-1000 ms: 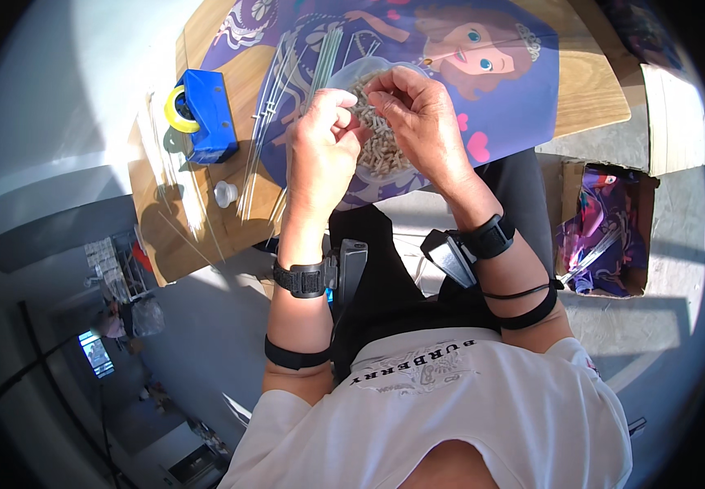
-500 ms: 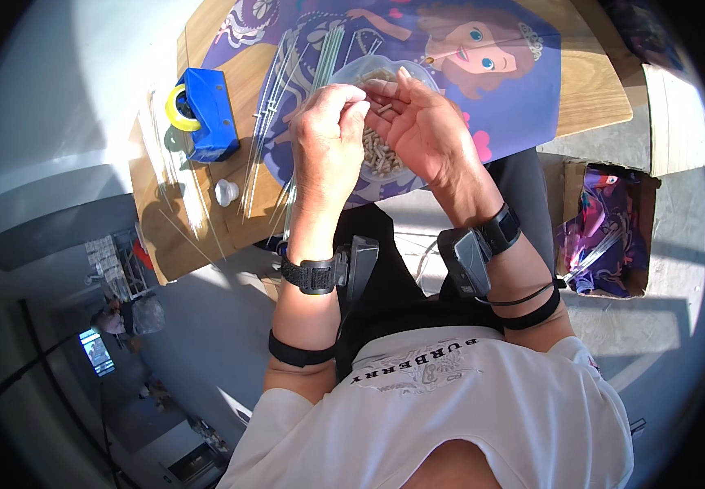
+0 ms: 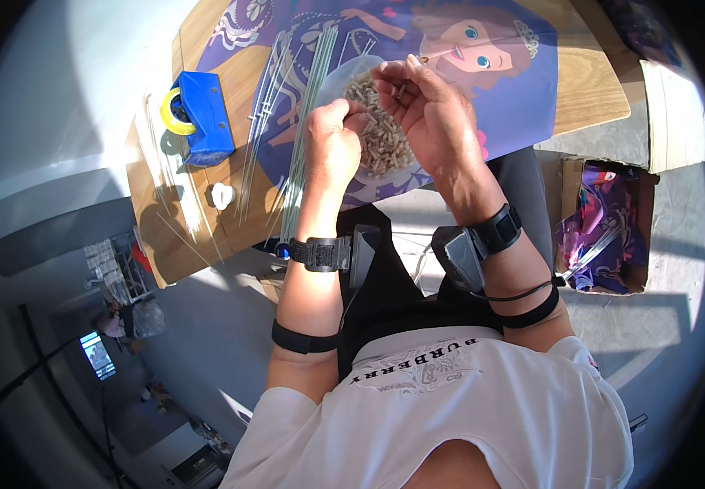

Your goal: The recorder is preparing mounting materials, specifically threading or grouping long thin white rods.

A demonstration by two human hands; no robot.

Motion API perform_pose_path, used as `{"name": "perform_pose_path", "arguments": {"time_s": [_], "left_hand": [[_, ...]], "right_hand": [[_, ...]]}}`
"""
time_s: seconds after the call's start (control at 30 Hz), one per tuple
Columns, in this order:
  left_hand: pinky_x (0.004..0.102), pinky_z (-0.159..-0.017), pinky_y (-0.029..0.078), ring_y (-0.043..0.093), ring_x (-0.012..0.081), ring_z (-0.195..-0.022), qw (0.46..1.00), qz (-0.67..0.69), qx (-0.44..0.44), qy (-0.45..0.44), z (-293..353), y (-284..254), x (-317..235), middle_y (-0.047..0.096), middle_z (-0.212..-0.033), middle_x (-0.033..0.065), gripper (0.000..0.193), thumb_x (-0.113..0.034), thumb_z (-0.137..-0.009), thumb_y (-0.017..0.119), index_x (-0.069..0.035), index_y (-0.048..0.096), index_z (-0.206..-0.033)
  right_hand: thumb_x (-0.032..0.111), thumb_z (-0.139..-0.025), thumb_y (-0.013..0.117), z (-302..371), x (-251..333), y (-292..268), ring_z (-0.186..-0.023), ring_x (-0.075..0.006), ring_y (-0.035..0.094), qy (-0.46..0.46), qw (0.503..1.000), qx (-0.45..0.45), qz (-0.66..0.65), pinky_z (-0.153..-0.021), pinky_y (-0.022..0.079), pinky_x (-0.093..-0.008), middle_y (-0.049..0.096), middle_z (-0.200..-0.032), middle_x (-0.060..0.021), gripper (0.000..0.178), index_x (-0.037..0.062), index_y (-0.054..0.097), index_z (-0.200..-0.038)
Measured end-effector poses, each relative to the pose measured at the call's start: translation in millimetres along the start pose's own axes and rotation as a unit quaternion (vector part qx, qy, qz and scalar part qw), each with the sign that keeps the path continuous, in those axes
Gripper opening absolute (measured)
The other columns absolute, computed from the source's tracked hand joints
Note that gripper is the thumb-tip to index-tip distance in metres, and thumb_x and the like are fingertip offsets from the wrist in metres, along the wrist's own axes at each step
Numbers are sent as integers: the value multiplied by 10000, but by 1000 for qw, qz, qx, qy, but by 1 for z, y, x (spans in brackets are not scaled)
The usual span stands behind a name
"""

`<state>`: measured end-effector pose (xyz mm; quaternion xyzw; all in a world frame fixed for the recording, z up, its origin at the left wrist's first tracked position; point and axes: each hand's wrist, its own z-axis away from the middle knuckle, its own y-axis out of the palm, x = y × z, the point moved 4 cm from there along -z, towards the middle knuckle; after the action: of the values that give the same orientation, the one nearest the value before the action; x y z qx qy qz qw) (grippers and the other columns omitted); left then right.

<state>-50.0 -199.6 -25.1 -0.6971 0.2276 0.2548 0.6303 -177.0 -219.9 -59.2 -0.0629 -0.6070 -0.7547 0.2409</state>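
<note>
A clear round bowl point(image 3: 344, 75) of small pale cylindrical pieces point(image 3: 385, 147) sits between my hands. My left hand point(image 3: 334, 140), at the bowl's left side, is closed with thumb and fingers pressed together; what it holds, if anything, is hidden. Over the bowl's upper right, my right hand point(image 3: 434, 114) is turned partly palm up. Its fingers curl around at least one small pale cylindrical piece point(image 3: 402, 91). Long thin pale-green sticks point(image 3: 311, 98) lie in a bundle just left of the bowl, partly behind my left hand and wrist.
Thin white sticks with small joints point(image 3: 261, 122) lie farther left. A blue tape dispenser point(image 3: 209, 114) with yellow tape stands near the table's left side, a small white spool-like piece point(image 3: 222, 196) below it. A purple printed sheet point(image 3: 523, 106) covers the wooden table point(image 3: 593, 98). An open cardboard box point(image 3: 650, 228) is at the right.
My hands have moved apart. My left hand has drawn down and its fingers have closed in; my right hand has shifted slightly up and right, its fingers more curled, uncovering more of the bowl.
</note>
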Motion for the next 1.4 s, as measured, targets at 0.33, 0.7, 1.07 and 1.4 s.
{"name": "perform_pose_path", "arguments": {"time_s": [0.33, 0.7, 1.07, 1.4], "left_hand": [[151, -439, 358, 470, 32, -514, 944, 295, -27, -147, 10, -21, 4, 595, -654, 19, 132, -99, -846, 606, 27, 645, -856], [260, -589, 463, 575, 141, -626, 1000, 5, -28, 12, 0, -14, -3, 623, -734, 72, 70, -5, -801, 601, 40, 613, -854], [311, -594, 459, 598, 211, -614, 994, -99, -7, 38, 3, 0, 8, 613, -684, 158, 72, 23, -731, 622, 42, 631, -800], [166, -451, 383, 512, 52, -541, 963, 226, -23, -146, 4, -15, 20, 619, -719, 24, 84, -21, -825, 613, 20, 640, -893]], "right_hand": [[260, -938, 474, 8, -13, 10, -902, -202, 565, 56, 998, -21, -34, -821, 467, -297, 590, -947, -131, 334, -55, 542, -1027], [373, -960, 397, 5, -10, 10, -974, -251, 544, 74, 996, -6, -56, -897, 453, -345, 532, -1041, -183, 502, -111, 489, -1059], [376, -952, 422, -1, -6, 4, -896, -216, 576, 36, 998, -13, -39, -841, 479, -326, 588, -953, -147, 474, -77, 560, -980], [341, -949, 434, 0, -10, 4, -861, -205, 580, 44, 999, -8, -8, -815, 477, -323, 608, -946, -151, 431, -63, 582, -967]]}}
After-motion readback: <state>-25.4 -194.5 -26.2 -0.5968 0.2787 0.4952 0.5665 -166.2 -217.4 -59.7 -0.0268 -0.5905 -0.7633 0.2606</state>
